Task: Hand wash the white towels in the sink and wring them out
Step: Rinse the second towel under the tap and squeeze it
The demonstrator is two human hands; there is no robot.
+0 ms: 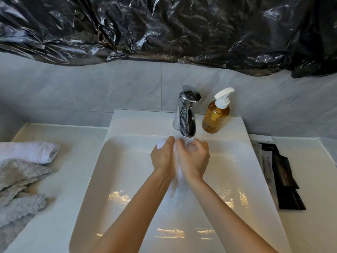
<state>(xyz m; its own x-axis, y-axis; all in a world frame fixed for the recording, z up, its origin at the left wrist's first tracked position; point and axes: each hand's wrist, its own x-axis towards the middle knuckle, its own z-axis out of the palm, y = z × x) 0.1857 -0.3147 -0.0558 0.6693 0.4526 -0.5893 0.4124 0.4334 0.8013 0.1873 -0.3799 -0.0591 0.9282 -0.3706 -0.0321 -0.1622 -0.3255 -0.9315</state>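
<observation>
While both hands work under the tap (186,114), a wet white towel (176,172) is bunched between them over the sink (127,170), its tail hanging below the wrists. The left hand (163,157) has its fingers (170,141) curled round the towel's upper lump. The right hand (194,159) grips it too, fingers (197,144) bent inward and close together. On the surface (73,170) to the left lie another white towel (29,151) and a grey cloth (20,189). A soap bottle (216,115) stands just beside the tap.
</observation>
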